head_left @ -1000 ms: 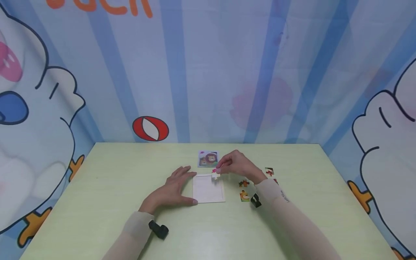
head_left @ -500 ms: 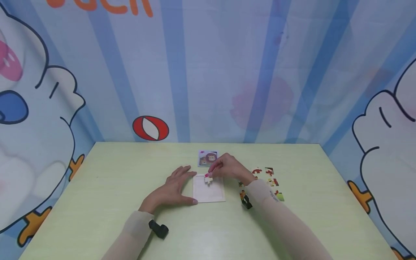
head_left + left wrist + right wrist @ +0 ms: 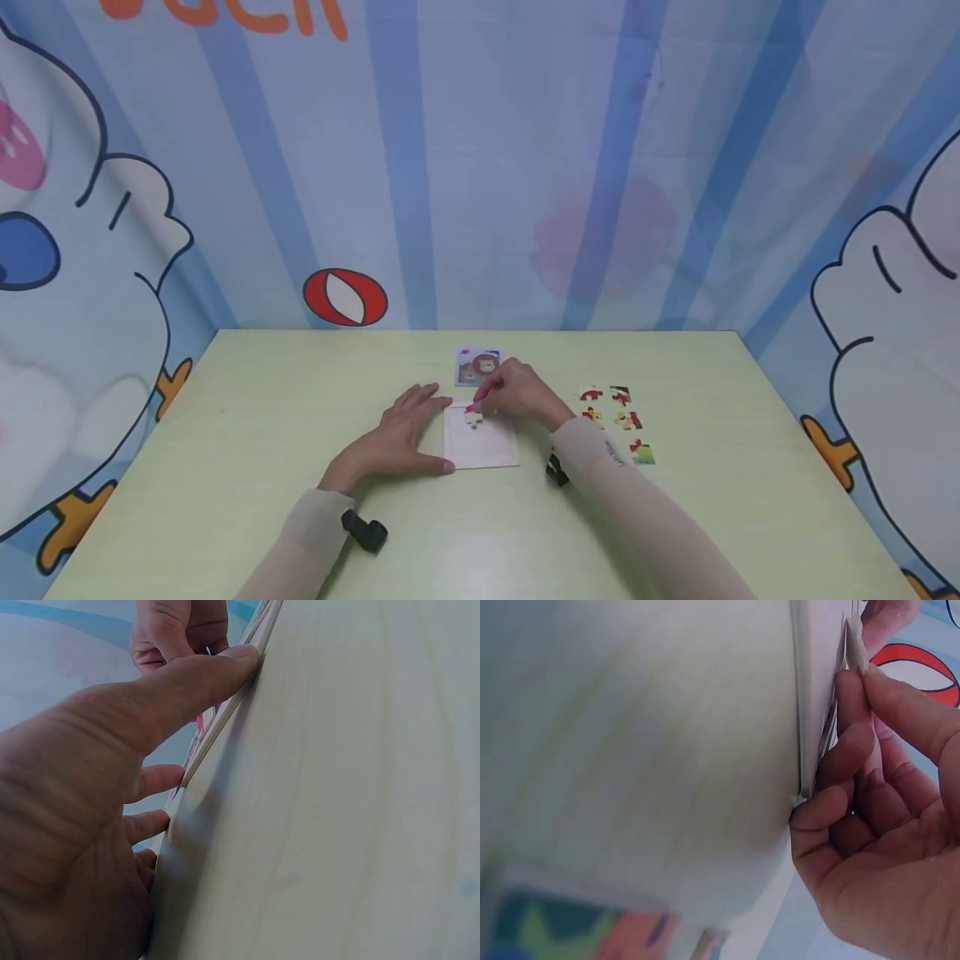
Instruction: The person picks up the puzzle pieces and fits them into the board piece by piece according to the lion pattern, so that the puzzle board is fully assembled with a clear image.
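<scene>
A jigsaw piece (image 3: 472, 417), white with a pink corner, is pinched between the thumb and forefinger of my right hand (image 3: 521, 393). It is over the upper left part of a white square puzzle tray (image 3: 483, 452); in the right wrist view the piece (image 3: 857, 651) stands tilted close to the tray's surface. My left hand (image 3: 397, 436) lies along the tray's left side with fingers spread. Its thumb touches the lower left corner and its forefinger the upper left; the left wrist view shows the thumb (image 3: 217, 671) on the tray's edge.
Behind the tray lies a picture card (image 3: 477, 367) with a lion. Several loose jigsaw pieces (image 3: 628, 420) lie in rows to the right, partly hidden by my right forearm. A printed curtain (image 3: 480, 167) hangs behind the pale table (image 3: 300, 367).
My right hand has moved left and slightly down with the jigsaw piece, from the tray's upper right to its upper left. The left hand has stayed in place.
</scene>
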`<act>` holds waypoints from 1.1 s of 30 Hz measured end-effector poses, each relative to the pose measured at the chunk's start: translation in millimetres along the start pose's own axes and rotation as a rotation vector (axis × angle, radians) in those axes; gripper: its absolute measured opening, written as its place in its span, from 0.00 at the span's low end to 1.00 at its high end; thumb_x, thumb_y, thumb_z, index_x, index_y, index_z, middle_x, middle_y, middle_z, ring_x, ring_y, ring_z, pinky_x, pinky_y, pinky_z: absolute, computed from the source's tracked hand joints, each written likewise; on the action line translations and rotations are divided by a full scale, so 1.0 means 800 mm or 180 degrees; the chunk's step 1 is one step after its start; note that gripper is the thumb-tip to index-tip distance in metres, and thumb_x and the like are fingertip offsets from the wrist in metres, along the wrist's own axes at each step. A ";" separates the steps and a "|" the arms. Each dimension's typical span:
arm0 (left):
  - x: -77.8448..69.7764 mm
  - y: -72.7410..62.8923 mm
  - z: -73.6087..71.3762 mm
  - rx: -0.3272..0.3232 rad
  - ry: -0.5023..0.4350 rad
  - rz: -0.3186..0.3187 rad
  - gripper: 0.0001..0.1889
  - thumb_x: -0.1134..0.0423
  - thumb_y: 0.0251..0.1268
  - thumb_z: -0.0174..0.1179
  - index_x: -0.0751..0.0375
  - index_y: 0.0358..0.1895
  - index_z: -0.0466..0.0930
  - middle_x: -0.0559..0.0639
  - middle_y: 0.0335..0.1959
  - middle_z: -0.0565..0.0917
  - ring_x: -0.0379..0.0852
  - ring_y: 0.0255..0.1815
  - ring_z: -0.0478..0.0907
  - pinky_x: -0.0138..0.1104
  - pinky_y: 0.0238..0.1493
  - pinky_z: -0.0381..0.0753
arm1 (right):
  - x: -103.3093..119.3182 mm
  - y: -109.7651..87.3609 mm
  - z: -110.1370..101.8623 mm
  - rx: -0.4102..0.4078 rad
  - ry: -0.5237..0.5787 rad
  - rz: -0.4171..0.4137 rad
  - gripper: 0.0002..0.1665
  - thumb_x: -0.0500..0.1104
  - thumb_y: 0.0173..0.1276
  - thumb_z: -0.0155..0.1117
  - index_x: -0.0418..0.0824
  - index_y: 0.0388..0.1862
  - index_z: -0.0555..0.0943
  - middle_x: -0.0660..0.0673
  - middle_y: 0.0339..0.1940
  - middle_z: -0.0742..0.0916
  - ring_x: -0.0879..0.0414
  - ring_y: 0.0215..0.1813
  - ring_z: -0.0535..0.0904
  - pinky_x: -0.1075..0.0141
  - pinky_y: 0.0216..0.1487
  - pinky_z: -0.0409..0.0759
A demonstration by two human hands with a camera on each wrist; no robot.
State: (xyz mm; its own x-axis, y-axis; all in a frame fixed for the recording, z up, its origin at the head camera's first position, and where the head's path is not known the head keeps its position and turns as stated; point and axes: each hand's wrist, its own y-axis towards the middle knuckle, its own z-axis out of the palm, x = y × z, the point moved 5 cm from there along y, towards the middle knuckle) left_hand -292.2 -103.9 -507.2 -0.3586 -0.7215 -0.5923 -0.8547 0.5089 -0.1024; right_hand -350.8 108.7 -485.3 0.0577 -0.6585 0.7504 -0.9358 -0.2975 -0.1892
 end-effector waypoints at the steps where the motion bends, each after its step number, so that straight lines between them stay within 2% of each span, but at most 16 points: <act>1: 0.000 0.000 0.000 0.0003 -0.0001 -0.0001 0.53 0.39 0.57 0.78 0.46 0.84 0.63 0.52 0.91 0.51 0.63 0.93 0.39 0.71 0.86 0.50 | 0.002 0.000 0.001 -0.0012 -0.0022 0.0011 0.02 0.40 0.65 0.80 0.45 0.36 0.94 0.47 0.36 0.91 0.55 0.36 0.78 0.68 0.36 0.75; 9: 0.001 0.000 0.000 0.0012 0.0016 0.0018 0.53 0.39 0.57 0.78 0.47 0.84 0.63 0.53 0.91 0.51 0.64 0.93 0.39 0.71 0.86 0.49 | 0.009 0.001 0.004 -0.0035 -0.0125 0.0141 0.02 0.41 0.64 0.81 0.46 0.35 0.93 0.48 0.34 0.90 0.54 0.35 0.78 0.67 0.34 0.76; 15: 0.002 0.001 0.000 0.0015 0.0016 0.0008 0.53 0.39 0.57 0.78 0.47 0.84 0.63 0.53 0.91 0.51 0.63 0.93 0.39 0.70 0.87 0.49 | 0.012 0.005 0.009 -0.0051 -0.0126 0.0104 0.03 0.41 0.64 0.81 0.45 0.34 0.93 0.48 0.34 0.90 0.55 0.36 0.78 0.67 0.35 0.75; 17: 0.001 0.001 0.000 0.0007 -0.0005 0.0019 0.53 0.39 0.57 0.78 0.47 0.84 0.63 0.53 0.91 0.51 0.63 0.93 0.39 0.71 0.86 0.49 | 0.014 0.006 0.013 -0.0060 -0.0129 0.0065 0.03 0.41 0.64 0.82 0.45 0.35 0.94 0.47 0.38 0.90 0.55 0.36 0.78 0.68 0.35 0.75; 22: 0.001 0.002 0.001 -0.0002 -0.0049 0.0024 0.52 0.39 0.57 0.79 0.46 0.84 0.64 0.52 0.91 0.51 0.63 0.93 0.39 0.73 0.85 0.50 | 0.021 0.008 0.020 -0.0080 -0.0156 0.0012 0.03 0.41 0.64 0.82 0.44 0.35 0.94 0.44 0.56 0.88 0.55 0.38 0.78 0.68 0.35 0.75; 25: 0.001 0.002 0.001 -0.0003 -0.0057 -0.0003 0.53 0.40 0.57 0.79 0.45 0.84 0.63 0.51 0.91 0.51 0.63 0.93 0.39 0.73 0.85 0.50 | 0.025 0.008 0.021 -0.0108 -0.0169 0.0041 0.03 0.41 0.64 0.82 0.45 0.34 0.93 0.43 0.60 0.87 0.54 0.38 0.79 0.68 0.35 0.75; 28: 0.001 0.001 -0.001 0.0001 -0.0074 -0.0025 0.53 0.40 0.56 0.79 0.45 0.84 0.64 0.51 0.91 0.51 0.62 0.93 0.39 0.73 0.85 0.50 | 0.027 0.008 0.022 -0.0134 -0.0194 0.0053 0.04 0.41 0.63 0.82 0.45 0.33 0.92 0.43 0.58 0.87 0.54 0.37 0.78 0.67 0.34 0.75; 33: 0.002 0.001 0.000 0.0004 -0.0083 -0.0016 0.52 0.40 0.56 0.79 0.45 0.84 0.64 0.51 0.91 0.52 0.62 0.93 0.39 0.73 0.84 0.51 | 0.028 0.009 0.025 -0.0172 -0.0256 0.0020 0.05 0.39 0.62 0.82 0.43 0.33 0.91 0.45 0.47 0.86 0.53 0.37 0.78 0.67 0.33 0.74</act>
State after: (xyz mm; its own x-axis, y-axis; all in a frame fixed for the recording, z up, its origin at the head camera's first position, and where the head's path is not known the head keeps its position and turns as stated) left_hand -293.8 -104.7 -508.1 -0.3446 -0.7116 -0.6123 -0.8560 0.5059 -0.1062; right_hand -349.6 78.3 -482.5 0.0775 -0.7143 0.6956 -0.9535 -0.2569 -0.1577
